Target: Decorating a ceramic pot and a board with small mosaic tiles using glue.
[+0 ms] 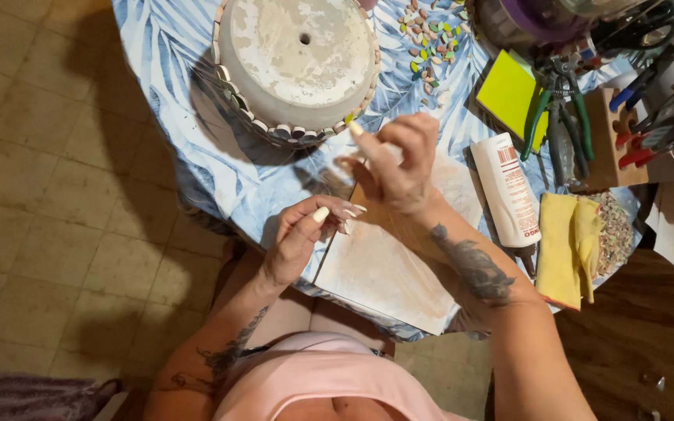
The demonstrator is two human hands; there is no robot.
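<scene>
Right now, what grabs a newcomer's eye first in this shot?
The upturned pot at the table's far edge, its rim ringed with small tiles. Just below it, mid-frame, the two hands: the right hand is raised near the rim, the left hand pinches something too small to tell. Loose coloured tiles lie right of the pot; a glue tube lies further right.

left hand [299, 234]: palm up, fingers curled, your thumb meeting the fingertips
right hand [395, 160]: raised above it, fingers pinched together
forearms: both tattooed, angled inward
</scene>
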